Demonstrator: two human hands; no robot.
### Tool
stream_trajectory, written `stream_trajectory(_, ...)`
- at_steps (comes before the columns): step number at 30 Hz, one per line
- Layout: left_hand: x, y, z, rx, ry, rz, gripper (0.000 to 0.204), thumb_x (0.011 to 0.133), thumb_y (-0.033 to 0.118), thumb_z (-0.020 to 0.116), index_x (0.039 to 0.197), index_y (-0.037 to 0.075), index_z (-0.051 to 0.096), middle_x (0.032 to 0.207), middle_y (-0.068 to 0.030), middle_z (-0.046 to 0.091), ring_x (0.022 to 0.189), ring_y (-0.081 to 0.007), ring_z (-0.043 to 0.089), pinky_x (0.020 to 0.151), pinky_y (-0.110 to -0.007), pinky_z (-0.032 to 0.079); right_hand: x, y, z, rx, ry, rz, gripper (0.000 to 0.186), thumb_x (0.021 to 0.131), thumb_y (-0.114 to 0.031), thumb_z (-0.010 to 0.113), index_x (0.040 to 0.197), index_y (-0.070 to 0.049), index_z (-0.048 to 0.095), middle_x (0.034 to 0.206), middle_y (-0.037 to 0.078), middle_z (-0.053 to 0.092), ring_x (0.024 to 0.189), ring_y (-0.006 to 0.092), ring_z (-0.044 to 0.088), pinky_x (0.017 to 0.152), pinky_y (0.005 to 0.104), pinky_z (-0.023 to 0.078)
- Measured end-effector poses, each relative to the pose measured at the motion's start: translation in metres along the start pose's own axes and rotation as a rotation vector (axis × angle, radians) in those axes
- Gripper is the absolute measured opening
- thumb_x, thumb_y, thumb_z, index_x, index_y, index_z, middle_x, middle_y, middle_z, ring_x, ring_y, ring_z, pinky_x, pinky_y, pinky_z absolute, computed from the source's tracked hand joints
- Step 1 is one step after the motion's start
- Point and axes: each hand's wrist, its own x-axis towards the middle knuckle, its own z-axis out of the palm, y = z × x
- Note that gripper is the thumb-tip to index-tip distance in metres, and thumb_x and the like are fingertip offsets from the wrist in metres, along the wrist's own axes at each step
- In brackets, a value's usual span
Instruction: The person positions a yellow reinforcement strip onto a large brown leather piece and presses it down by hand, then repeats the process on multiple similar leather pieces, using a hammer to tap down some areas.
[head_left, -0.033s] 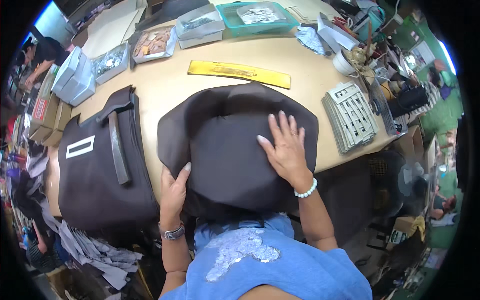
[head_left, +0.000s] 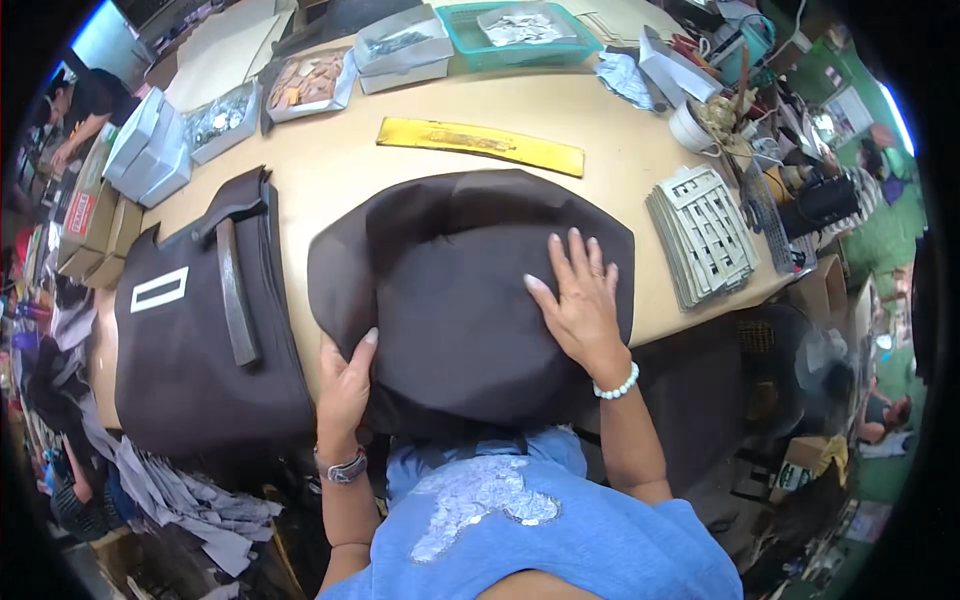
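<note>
A dark brown piece of soft sheet material point(head_left: 470, 310), with its sides standing up like a bag being shaped, lies at the table's front edge before me. My left hand point(head_left: 345, 385) grips its left edge, thumb on top and the other fingers hidden beneath. Flat on its right part rests my right hand point(head_left: 585, 310), fingers spread. To the left is a stack of dark brown panels point(head_left: 180, 370). A hammer point(head_left: 232, 280) lies on that stack, beside a small white rectangular frame point(head_left: 159, 290).
Beyond the brown piece lies a yellow strip point(head_left: 480, 145). A stack of cream slotted templates point(head_left: 705, 235) sits at right, near cluttered tools. Along the back are boxes of small parts point(head_left: 305, 85) and a teal basket point(head_left: 465, 45). Another person point(head_left: 95, 110) is at far left.
My right hand has slid slightly right and toward me on the brown piece. The piece's left side bulges a little farther left; my left hand keeps its grip.
</note>
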Motion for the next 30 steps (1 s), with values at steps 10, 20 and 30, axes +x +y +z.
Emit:
stream_trajectory(10, 0.004, 0.025, -0.014, -0.014, 0.133, 0.020, 0.068, 0.083, -0.005, 0.055, 0.143, -0.004, 0.023, 0.139, -0.0181, 0.040, 0.120, -0.0230, 0.047, 0.102, -0.031, 0.035, -0.022, 0.042, -0.009, -0.026, 0.350, 0.338, 0.069, 0.086, -0.033, 0.060, 0.136, 0.005, 0.033, 0.133, 0.027, 0.042, 0.125, 0.0422, 0.037, 0.103, 0.0546, 0.026)
stream_trajectory(20, 0.036, 0.085, -0.010, 0.063, 0.297, 0.532, 0.044, 0.085, -0.008, 0.046, 0.127, 0.002, 0.053, 0.130, -0.0101, 0.054, 0.116, -0.0165, 0.053, 0.099, -0.029, 0.040, 0.040, 0.023, -0.082, 0.767, 0.989, -0.034, 0.040, 0.089, 0.002, 0.054, 0.128, -0.001, 0.044, 0.106, 0.009, 0.054, 0.094, 0.0138, 0.056, 0.083, 0.0267, 0.048)
stream_trajectory(30, -0.013, 0.016, -0.029, 0.968, 0.020, 0.186, 0.046, 0.081, -0.005, 0.051, 0.127, -0.002, 0.049, 0.124, -0.0220, 0.054, 0.113, -0.0344, 0.053, 0.098, -0.037, 0.039, -0.007, 0.080, -0.021, 0.119, 0.363, 0.166, 0.036, 0.083, 0.003, 0.057, 0.118, 0.003, 0.051, 0.112, 0.024, 0.060, 0.103, 0.0363, 0.060, 0.088, 0.0416, 0.049)
